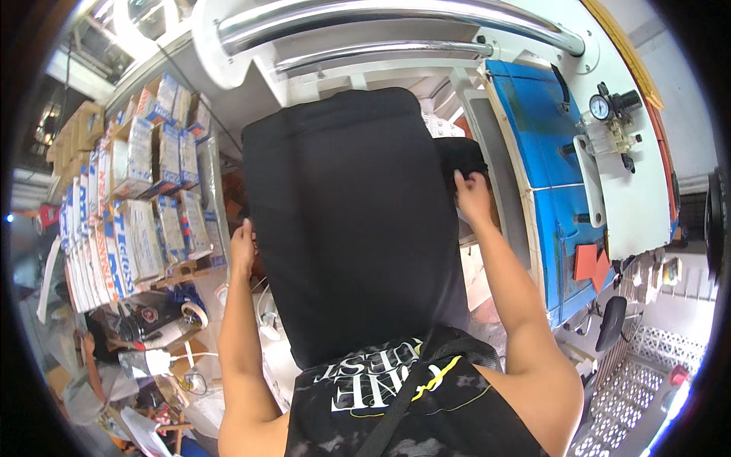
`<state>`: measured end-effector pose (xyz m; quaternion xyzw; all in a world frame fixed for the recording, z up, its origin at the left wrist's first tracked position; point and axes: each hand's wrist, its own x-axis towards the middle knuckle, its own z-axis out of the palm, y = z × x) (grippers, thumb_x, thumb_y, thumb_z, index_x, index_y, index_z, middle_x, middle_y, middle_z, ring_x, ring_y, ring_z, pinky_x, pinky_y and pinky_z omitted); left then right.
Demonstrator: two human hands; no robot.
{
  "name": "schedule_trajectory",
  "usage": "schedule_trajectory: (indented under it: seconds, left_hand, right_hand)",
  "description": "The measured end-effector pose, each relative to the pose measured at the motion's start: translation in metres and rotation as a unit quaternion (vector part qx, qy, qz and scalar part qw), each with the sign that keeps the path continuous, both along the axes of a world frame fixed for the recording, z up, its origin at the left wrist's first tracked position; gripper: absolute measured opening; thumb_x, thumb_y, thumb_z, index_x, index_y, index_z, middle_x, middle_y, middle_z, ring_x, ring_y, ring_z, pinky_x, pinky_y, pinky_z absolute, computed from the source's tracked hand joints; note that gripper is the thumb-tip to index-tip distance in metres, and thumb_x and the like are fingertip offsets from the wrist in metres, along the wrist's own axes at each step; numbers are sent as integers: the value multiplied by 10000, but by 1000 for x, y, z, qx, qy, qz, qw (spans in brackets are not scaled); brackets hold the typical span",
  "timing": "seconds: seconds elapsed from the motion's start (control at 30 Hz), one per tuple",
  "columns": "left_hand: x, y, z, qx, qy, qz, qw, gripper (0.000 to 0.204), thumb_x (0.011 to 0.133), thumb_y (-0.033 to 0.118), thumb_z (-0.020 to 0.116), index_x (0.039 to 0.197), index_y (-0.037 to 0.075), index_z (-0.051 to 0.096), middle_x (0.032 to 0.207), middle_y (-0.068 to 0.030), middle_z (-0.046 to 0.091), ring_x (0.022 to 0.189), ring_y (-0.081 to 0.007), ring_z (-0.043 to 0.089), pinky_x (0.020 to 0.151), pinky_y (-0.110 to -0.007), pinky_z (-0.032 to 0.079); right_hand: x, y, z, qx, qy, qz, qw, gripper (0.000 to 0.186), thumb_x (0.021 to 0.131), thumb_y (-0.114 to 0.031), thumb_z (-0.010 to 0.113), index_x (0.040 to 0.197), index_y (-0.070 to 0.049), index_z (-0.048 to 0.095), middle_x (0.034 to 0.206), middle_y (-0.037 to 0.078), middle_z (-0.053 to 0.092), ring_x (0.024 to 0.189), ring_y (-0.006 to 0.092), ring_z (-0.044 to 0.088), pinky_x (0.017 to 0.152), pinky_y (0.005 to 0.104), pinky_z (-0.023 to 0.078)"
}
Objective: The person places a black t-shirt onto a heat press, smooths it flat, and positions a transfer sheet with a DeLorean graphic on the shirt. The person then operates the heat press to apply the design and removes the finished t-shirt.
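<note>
A black T-shirt (350, 221) lies smooth over a broad flat board in front of me, its near end close to my body. A sleeve-like flap (461, 156) sticks out on its far right side. My right hand (474, 196) is closed on the cloth by that flap, thumb and fingers pinching it. At the shirt's left edge my left hand (242, 247) grips the cloth, thumb on the near side; its other fingers are partly hidden behind the edge. The board itself is covered by the shirt.
A machine with chrome rollers (396, 15) spans the far side. On the right stand a blue panel (544, 122) and a pressure gauge (600, 107) with valves. Stacked cardboard boxes (145, 221) fill the left. Another person (95, 388) is at the lower left.
</note>
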<state>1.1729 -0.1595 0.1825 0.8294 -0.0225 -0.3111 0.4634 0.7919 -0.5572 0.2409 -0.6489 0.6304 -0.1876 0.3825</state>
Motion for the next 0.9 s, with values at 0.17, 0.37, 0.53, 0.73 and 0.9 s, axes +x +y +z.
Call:
schedule_trajectory:
  seconds: [0.17,0.37,0.53,0.73,0.9]
  left_hand:
    - [-141,87,55,-96,-96,-56,989,318,1030,255,625,1109,-35,728,849,-20,643,716,-126,586,646,-266,477]
    - [-243,142,96,0,-177,-20,984,207,962,118,702,1085,-42,750,847,-76,697,717,-136,626,672,-279,507]
    - [-253,146,110,67,-200,-44,976,159,850,77,774,961,-36,768,824,-178,728,704,-262,709,704,-329,556]
    - [-254,147,114,58,-229,-65,970,149,827,90,786,889,-44,767,763,-160,707,678,-272,684,667,-346,528]
    - [-261,153,119,38,-246,-108,962,226,777,42,814,971,-45,739,783,-151,672,660,-281,648,690,-361,539]
  right_hand:
    - [-112,129,35,-42,-29,204,978,443,891,-272,777,1210,19,678,1039,167,725,945,264,704,871,363,549]
    - [-174,190,58,-24,14,282,959,548,790,-195,865,1229,64,664,1053,173,707,923,257,700,840,336,565]
    - [-185,200,63,-97,48,364,925,646,743,-214,888,1275,51,635,1076,174,683,882,275,688,799,351,570]
    - [-197,214,42,-144,18,323,935,580,747,-159,868,1237,55,645,1041,179,674,839,301,669,762,367,559]
    - [-193,219,50,-136,38,300,943,521,755,-146,858,1194,55,663,1034,189,679,836,301,674,753,366,555]
